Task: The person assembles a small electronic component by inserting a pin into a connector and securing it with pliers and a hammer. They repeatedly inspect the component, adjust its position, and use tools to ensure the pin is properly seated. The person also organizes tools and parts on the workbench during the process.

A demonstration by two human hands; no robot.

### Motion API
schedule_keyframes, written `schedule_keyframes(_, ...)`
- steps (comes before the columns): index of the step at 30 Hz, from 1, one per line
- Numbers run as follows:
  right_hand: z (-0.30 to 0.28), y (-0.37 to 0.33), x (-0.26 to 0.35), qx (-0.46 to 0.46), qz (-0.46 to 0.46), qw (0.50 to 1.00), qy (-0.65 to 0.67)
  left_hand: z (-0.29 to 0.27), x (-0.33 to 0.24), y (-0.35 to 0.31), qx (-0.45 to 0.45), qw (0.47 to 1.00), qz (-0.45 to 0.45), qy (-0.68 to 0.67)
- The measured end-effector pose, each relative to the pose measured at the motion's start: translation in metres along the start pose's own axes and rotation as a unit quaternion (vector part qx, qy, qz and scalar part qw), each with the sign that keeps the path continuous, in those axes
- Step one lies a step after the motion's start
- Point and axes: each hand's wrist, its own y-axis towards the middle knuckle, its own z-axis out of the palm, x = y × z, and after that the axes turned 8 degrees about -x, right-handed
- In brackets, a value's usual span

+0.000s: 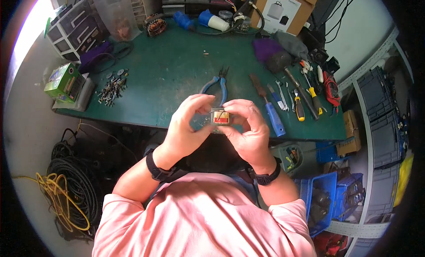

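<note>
Both my hands hold one small transformer, a metal-framed block with a yellow and red wrapped coil, just above the near edge of the green workbench. My left hand pinches its left side with thumb and fingers. My right hand grips its right side. Blue-handled pliers lie on the bench just beyond my fingers.
Screwdrivers, wrenches and cutters lie in a row at the right. A heap of screws and washers sits at the left by a green box. Coiled cables lie on the floor at left; blue crates stand at right.
</note>
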Motion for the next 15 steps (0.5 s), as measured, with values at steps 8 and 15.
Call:
schedule_keyframes(8, -0.001, -0.001, -0.009, 0.000, -0.017, 1.000, -0.026, -0.004, 0.014, -0.005, 0.087, 0.851, -0.295, -0.426)
schedule_keyframes(15, 0.000, -0.004, -0.014, 0.017, -0.017, 0.998, -0.059, 0.004, 0.018, -0.007, 0.060, 0.849, -0.313, -0.423)
